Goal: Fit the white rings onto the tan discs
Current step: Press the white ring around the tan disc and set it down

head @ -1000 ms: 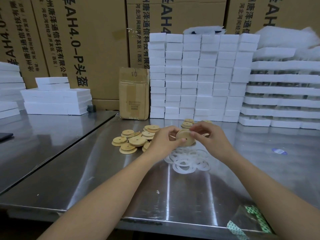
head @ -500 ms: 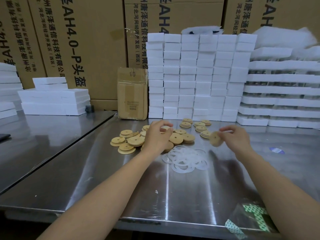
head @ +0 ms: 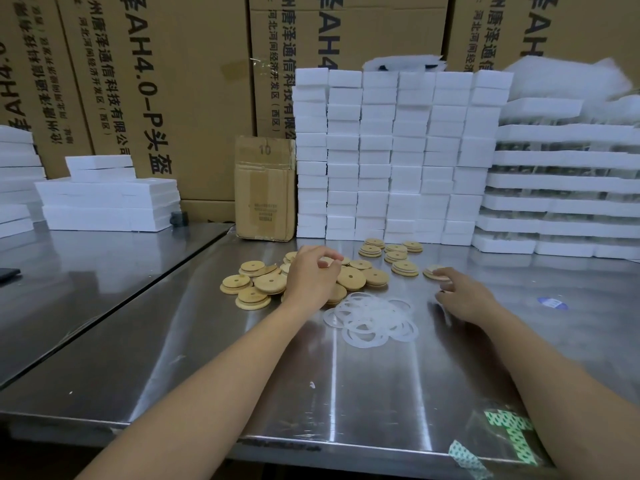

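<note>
Care at the pick matters most now. The left grip [head: 313, 275] hangs over the heap of tan round discs with centre holes [head: 349, 277] on the shiny steel table [head: 311, 375], fingers bent down onto it. Whether they are closed on a disc I cannot tell. The right grip [head: 460, 292] is wide, its forefinger laid straight on a lone tan disc with a white edge [head: 430, 271], which lies flat just right of the heap. The thin flat white rings [head: 370, 317] lie tangled in a loose pile just in front of the heap, between the two arms. It is probably best to lift a single disc by its rim, clear of its neighbours. Then peel one ring off the pile's edge so none drag along, and seat it evenly all round.
</note>
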`<state>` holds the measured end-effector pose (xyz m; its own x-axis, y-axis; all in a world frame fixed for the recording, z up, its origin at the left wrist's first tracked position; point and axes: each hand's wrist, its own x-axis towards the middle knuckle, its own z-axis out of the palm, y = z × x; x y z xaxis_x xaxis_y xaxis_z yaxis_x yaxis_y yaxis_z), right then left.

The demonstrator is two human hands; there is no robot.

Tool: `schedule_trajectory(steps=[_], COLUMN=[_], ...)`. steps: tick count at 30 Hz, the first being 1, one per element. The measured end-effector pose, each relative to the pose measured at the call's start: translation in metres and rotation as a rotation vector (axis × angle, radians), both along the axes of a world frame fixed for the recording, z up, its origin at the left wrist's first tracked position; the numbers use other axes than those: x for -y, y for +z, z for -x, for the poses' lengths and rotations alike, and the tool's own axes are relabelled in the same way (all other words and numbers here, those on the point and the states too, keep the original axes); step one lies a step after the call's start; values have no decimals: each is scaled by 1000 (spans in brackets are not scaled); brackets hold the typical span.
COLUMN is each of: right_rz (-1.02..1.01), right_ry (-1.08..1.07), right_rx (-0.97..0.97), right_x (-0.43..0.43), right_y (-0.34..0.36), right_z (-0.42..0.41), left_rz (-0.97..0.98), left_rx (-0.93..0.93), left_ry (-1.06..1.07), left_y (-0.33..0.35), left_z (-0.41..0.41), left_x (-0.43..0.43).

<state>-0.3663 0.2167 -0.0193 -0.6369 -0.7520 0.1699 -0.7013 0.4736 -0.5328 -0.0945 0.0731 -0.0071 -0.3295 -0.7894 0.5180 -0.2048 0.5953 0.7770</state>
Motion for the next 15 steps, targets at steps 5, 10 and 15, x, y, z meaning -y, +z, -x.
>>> schedule_trajectory(steps=[5, 10, 15], right_rz=[11, 35, 62], right_ry=[-22, 22, 180], right_rx=[13, -10, -21], right_x=[2, 3, 8], right_y=[-3, -3, 2], right_z=[5, 3, -16], left_rz=[37, 119, 163], left_rx=[58, 353, 605], left_ry=[24, 26, 46], left_y=[-2, -9, -11], left_z=[-2, -10, -13], left_x=[2, 5, 1])
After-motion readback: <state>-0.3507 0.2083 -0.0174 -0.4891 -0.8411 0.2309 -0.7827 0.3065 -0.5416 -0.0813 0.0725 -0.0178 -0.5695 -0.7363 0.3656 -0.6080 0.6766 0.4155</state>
